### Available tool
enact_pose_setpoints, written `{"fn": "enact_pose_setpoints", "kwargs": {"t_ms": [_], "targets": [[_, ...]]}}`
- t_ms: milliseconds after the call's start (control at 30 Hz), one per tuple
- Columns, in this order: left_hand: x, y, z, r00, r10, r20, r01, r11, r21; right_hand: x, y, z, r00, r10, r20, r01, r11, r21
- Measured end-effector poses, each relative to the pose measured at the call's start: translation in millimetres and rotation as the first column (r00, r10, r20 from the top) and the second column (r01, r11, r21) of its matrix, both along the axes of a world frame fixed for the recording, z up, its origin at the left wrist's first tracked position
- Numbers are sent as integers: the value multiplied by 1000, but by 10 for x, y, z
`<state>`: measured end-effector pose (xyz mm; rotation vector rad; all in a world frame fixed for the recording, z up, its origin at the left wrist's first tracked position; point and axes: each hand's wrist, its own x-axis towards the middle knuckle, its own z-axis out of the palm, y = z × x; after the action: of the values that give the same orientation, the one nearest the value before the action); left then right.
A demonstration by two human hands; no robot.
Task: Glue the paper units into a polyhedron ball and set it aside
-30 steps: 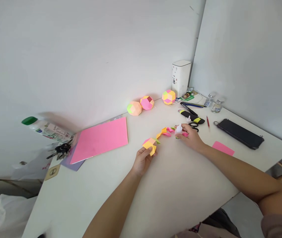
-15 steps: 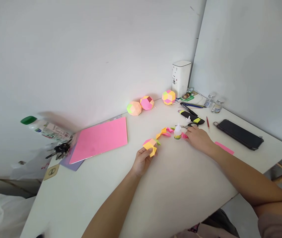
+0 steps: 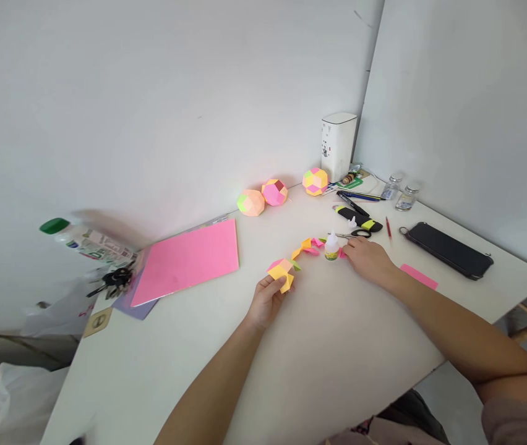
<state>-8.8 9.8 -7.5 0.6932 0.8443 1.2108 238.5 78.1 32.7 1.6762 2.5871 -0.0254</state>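
My left hand pinches a partly built paper ball of yellow, peach, pink and green faces between thumb and fingers, just above the desk. To its right a row of folded paper pieces in orange, pink and green lies on the desk. A small glue bottle with a white nozzle stands upright at the end of that row. Beside the bottle, my right hand has its bent fingertips on a small pink folded paper piece; the hand partly covers it. Scissors lie just behind this hand.
Three finished paper balls rest along the wall by a white container. A cutter, pens, two glass jars and a black phone are at right. Pink sheets, keys and a bottle lie left.
My right hand has shifted slightly left, closer to the glue bottle, and now covers more of the pink piece. My left hand keeps its hold on the paper ball, almost still.
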Motion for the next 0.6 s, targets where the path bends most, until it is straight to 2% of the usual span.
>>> {"fn": "enact_pose_setpoints", "kwargs": {"t_ms": [133,233,300,333,400,467,500,533,600], "targets": [[2,-4,1,1000,-10,14,10,1000,14,73,60,-5,1000,1,-28,-2,1000,-31],[-15,8,-2,999,-16,31,15,1000,16,155,69,62,998,4,-64,-8,998,-65],[-24,11,9,999,-32,24,32,999,14,176,36,129,977,25,-214,-61,985,-163],[-22,7,19,999,-44,18,43,999,16,164,5,157,923,9,-384,-116,959,-257],[6,-21,46,997,-66,31,66,998,13,93,-80,181,727,-130,-674,-277,843,-461],[71,-76,79,993,-84,86,86,996,-17,-25,-177,148,557,-287,-779,-425,708,-564],[114,-111,97,988,-92,123,98,994,-50,-90,-221,110,497,-342,-798,-473,664,-579],[157,-146,113,984,-105,147,117,991,-72,-150,-258,62,456,-386,-802,-512,623,-592],[231,-206,141,978,-110,178,127,988,-87,-245,-305,-42,446,-456,-771,-551,538,-637]]}}
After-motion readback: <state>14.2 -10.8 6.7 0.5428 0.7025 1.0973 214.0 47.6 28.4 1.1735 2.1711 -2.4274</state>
